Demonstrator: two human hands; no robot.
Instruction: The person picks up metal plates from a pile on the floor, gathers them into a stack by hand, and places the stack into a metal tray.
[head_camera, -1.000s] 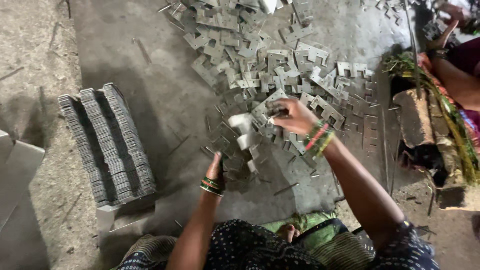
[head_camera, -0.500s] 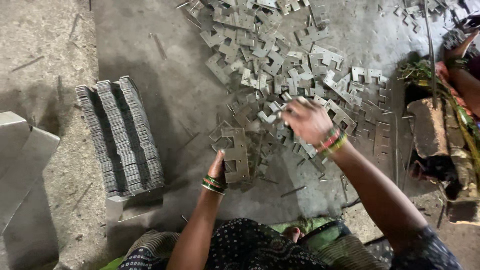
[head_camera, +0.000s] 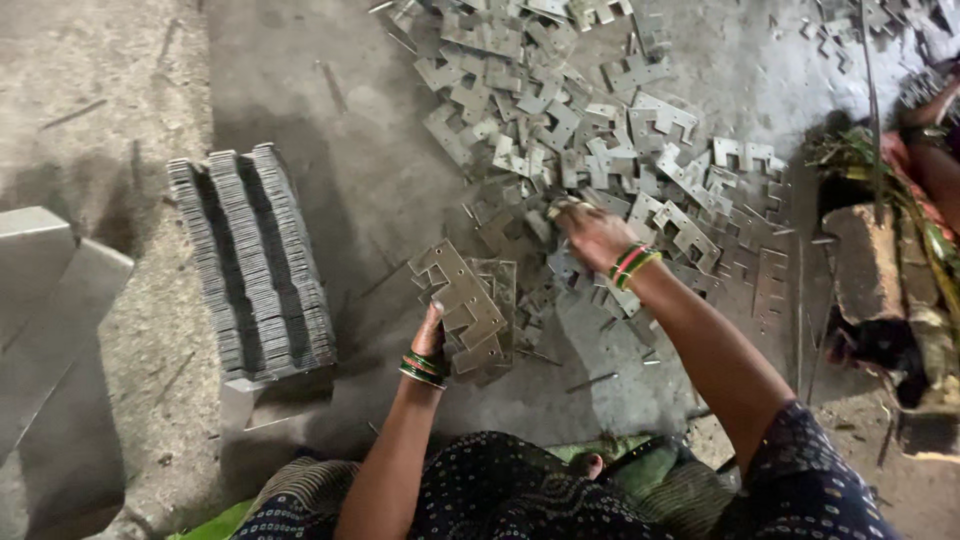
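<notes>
The concrete floor in front of me carries a wide scatter of flat metal plates, grey and notched like an E, spreading up and to my right. To my left stands a neat block of stacked plates, set on edge in rows. My left hand grips a small bundle of plates, thumb along the near edge; my right hand is well apart from it, fingers down on the loose pile, though I cannot tell if they have closed on a piece. These look thin, stiff and sharp-edged, light singly but heavy bundled; best held by the flat faces. No labels or packages show.
</notes>
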